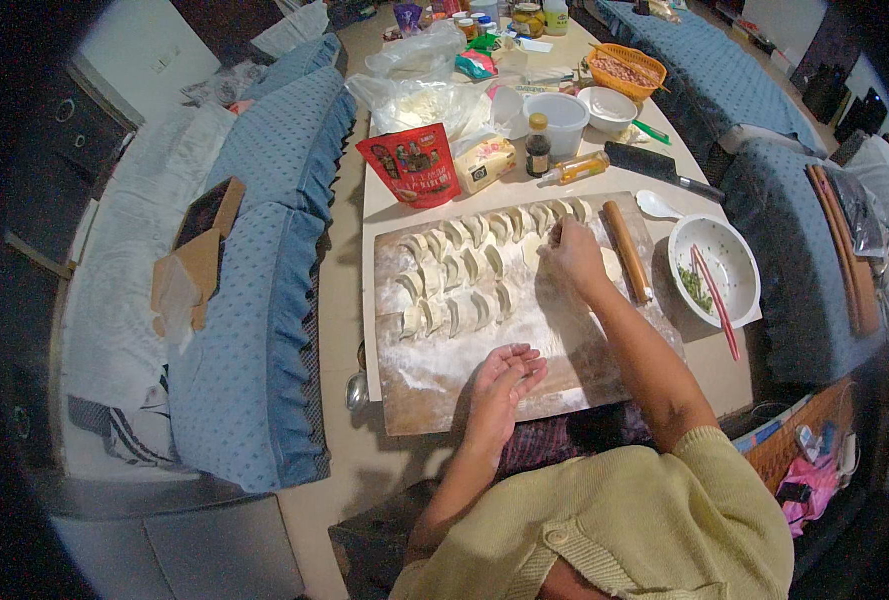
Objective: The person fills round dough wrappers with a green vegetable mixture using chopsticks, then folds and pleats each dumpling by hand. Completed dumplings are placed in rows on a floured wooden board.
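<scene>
A floured wooden board (444,375) bears several rows of folded dumplings (452,268) on its left and far parts. My right hand (578,255) reaches down over the far right part, fingers bent beside a flat dough wrapper (532,253); whether it pinches a wrapper is hidden. Another pale wrapper (610,264) lies partly behind that hand. Above the near edge of the board, my left hand (510,373) is empty, its fingers loosely curled and apart. A wooden rolling pin (627,251) lies on the board, right of my right hand.
Right of the board stand a white bowl (741,262) with chopped greens and pink chopsticks, and a white spoon (658,204). Beyond lie a black cleaver (643,160), a sauce bottle (538,146), a red pouch (414,169), a plastic tub (557,120) and an orange basket (658,84) of filling.
</scene>
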A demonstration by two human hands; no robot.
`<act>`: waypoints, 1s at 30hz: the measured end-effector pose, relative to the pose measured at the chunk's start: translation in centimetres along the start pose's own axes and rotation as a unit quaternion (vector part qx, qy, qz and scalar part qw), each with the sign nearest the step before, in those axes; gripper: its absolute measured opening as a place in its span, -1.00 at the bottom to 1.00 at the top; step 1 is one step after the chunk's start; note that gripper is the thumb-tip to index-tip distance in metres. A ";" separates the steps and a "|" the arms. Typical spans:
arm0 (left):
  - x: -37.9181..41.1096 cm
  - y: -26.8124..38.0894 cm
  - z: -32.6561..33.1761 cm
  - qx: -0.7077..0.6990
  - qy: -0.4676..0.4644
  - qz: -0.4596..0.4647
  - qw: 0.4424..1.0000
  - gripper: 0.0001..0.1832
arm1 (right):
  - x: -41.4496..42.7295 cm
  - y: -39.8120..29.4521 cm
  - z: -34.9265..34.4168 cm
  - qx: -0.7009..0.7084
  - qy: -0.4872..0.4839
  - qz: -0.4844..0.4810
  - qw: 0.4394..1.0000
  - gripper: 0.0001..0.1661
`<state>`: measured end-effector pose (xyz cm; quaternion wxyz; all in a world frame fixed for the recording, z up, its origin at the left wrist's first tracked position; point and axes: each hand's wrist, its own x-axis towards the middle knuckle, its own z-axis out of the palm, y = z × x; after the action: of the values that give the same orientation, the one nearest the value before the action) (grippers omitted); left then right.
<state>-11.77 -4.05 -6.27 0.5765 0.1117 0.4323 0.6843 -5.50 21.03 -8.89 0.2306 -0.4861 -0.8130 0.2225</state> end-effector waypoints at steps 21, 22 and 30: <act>3.2 -1.8 3.7 -0.300 -0.041 -0.078 0.950 -0.52 | -10.1 -1.4 -11.4 0.228 -0.144 -0.120 0.955 -0.63; 2.7 -1.5 4.7 -0.313 -0.039 -0.091 0.945 -0.54 | -10.8 -1.0 -13.3 0.219 -0.109 -0.129 0.961 -0.66; 3.0 -0.5 6.2 0.366 0.011 0.141 0.920 -0.58 | -15.3 13.3 -26.4 -0.037 0.086 -0.066 0.993 -0.60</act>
<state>-8.29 1.44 -3.95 0.3878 0.3675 0.6387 0.5537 25.67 16.67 1.86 0.2961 -0.4567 -0.8281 0.1341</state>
